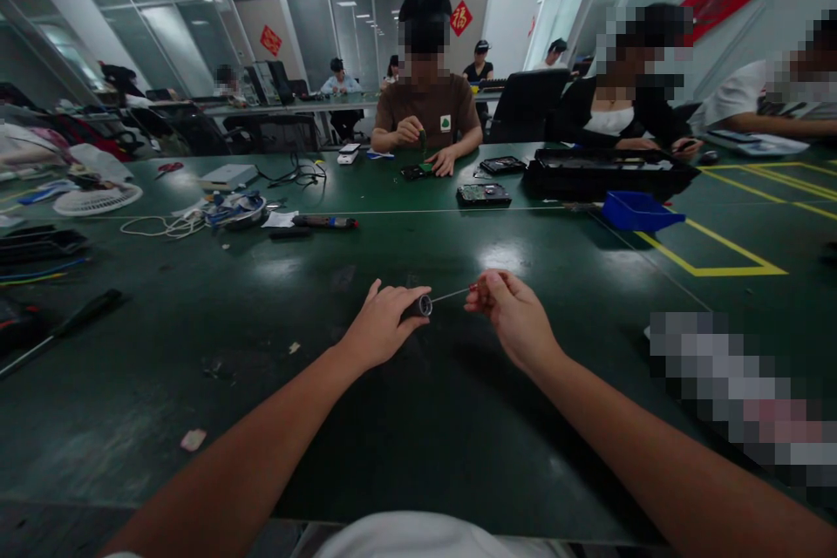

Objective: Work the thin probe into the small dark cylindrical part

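Observation:
Over the green table, my left hand grips a small dark cylinder between thumb and fingers. Its round, light-rimmed end faces right. My right hand pinches a thin metal rod with a bit of red at the fingertips. The rod's left end meets or lies just at the open end of the cylinder; whether it goes inside is too small to tell.
A screwdriver lies at the left. Farther back are a dark tool with a red tip, a hard drive and a blue tray. Across the table a person handles a green board. A blurred-out object lies at right.

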`<action>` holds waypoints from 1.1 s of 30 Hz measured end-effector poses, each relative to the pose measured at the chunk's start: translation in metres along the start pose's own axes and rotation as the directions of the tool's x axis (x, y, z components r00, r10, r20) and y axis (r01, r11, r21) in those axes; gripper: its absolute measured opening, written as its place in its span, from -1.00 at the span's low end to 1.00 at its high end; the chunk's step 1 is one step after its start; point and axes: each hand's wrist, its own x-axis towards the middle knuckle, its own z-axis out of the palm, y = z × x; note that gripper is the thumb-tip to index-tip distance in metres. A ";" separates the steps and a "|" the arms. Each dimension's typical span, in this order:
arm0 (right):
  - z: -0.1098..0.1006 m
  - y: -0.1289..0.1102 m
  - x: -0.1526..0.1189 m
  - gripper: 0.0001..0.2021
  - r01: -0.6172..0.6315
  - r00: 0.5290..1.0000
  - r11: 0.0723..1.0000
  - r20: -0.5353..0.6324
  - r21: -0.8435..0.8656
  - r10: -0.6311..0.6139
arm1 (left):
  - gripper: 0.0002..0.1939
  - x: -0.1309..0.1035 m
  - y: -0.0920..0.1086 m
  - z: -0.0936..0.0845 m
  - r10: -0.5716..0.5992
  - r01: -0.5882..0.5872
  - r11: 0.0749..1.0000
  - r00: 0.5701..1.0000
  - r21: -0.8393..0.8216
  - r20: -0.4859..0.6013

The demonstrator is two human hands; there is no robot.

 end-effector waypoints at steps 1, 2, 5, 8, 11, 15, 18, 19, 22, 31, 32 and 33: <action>0.001 0.000 -0.001 -0.67 0.010 1.000 1.000 0.000 -0.012 -0.010 | -0.53 0.000 0.000 0.000 -0.001 0.001 1.000 1.000 0.001 -0.001; 0.001 0.000 -0.002 -0.67 0.019 1.000 1.000 0.000 -0.023 -0.019 | -0.53 0.000 0.001 0.000 -0.003 0.003 1.000 1.000 0.004 -0.003; 0.003 0.001 -0.004 -0.69 0.047 0.999 0.998 0.001 -0.035 -0.047 | -0.54 0.001 0.002 0.001 -0.012 0.012 1.000 1.000 0.011 -0.003; 0.005 0.001 -0.005 -0.70 0.070 0.998 0.997 0.008 -0.036 -0.070 | -0.54 0.000 0.003 0.001 -0.010 0.010 1.000 1.000 0.003 0.000; 0.004 -0.005 -0.008 -0.70 0.113 0.994 0.985 0.018 -0.130 -0.111 | -0.54 0.000 0.002 0.001 -0.007 0.007 1.000 1.000 0.000 0.000; -0.001 -0.017 -0.011 -0.66 0.144 0.989 0.886 0.038 -0.441 -0.142 | -0.53 -0.001 0.001 0.001 -0.008 0.008 1.000 1.000 0.000 0.008; -0.003 -0.019 -0.012 -0.70 0.167 0.986 0.853 0.063 -0.495 -0.156 | -0.53 -0.001 0.001 0.001 -0.013 0.013 1.000 1.000 0.006 0.015; -0.003 -0.018 -0.012 -0.74 0.190 0.982 0.852 0.083 -0.487 -0.172 | -0.53 0.000 0.001 0.001 -0.015 0.015 1.000 1.000 0.010 0.019; -0.003 -0.014 -0.012 -0.88 0.252 0.967 0.864 0.137 -0.436 -0.213 | -0.53 -0.001 0.001 0.002 -0.011 0.010 1.000 0.999 0.019 0.031; -0.002 -0.017 -0.016 -0.60 0.183 0.983 0.783 0.122 -0.594 -0.137 | -0.53 -0.002 0.000 0.004 -0.005 0.005 1.000 1.000 0.013 0.023; -0.002 -0.017 -0.017 -0.62 0.189 0.982 0.782 0.125 -0.594 -0.142 | -0.53 -0.002 0.000 0.004 -0.007 0.007 1.000 1.000 0.017 0.023; -0.002 -0.015 -0.017 -0.65 0.202 0.979 0.783 0.135 -0.589 -0.151 | -0.53 -0.001 0.000 0.004 -0.009 0.009 1.000 1.000 0.022 0.023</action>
